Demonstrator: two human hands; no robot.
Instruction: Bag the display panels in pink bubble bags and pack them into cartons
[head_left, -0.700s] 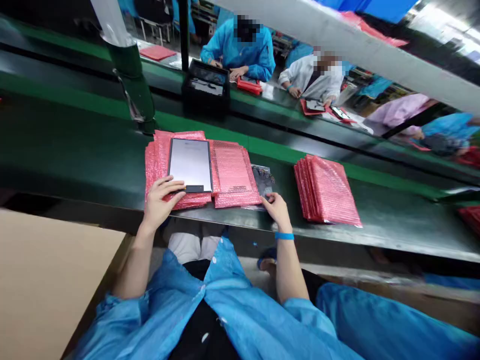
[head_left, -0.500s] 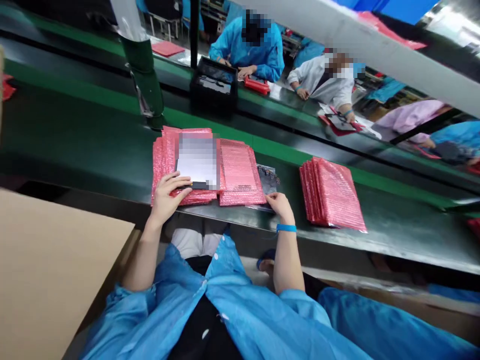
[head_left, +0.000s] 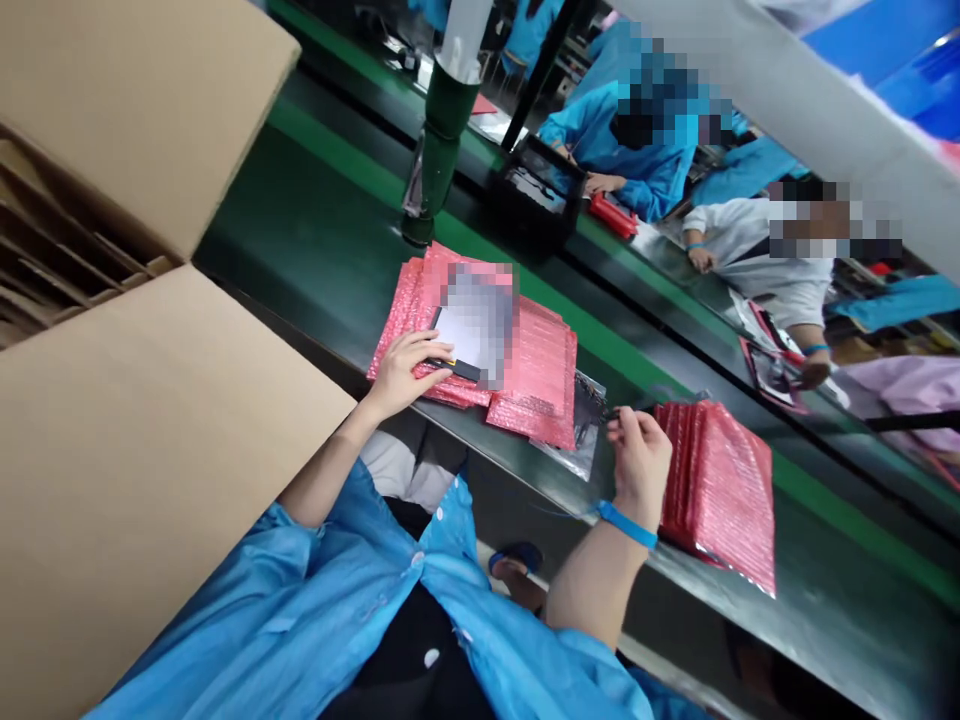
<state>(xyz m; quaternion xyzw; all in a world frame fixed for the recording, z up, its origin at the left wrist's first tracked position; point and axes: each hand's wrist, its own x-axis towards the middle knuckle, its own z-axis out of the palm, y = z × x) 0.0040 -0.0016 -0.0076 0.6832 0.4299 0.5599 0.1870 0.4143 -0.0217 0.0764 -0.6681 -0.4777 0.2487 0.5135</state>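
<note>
My left hand (head_left: 409,372) grips the lower left corner of a flat panel (head_left: 469,335), its thumb along the dark bottom edge. The panel has a pale face, partly blurred out, and lies on a pile of pink bubble-wrap bags (head_left: 401,315). More pink bubble bags (head_left: 541,365) lie against it on the right. From under these sticks out a clear plastic bag (head_left: 581,455) with small dark parts on it. Just right of that bag, my right hand (head_left: 641,455) is raised, thumb and fingers pinched on a small dark piece too small to make out.
A stack of pink bubble bags (head_left: 724,490) stands right of my right hand. At left, an open cardboard box (head_left: 165,440) with dividers reaches the bench edge. Behind are a green post (head_left: 442,150), a black bin (head_left: 544,190) and co-workers across the line.
My right hand has lifted off the clear bag and moved right, pinching a small dark piece. My left hand stays on the panel. The view has turned, showing more of the cardboard box.
</note>
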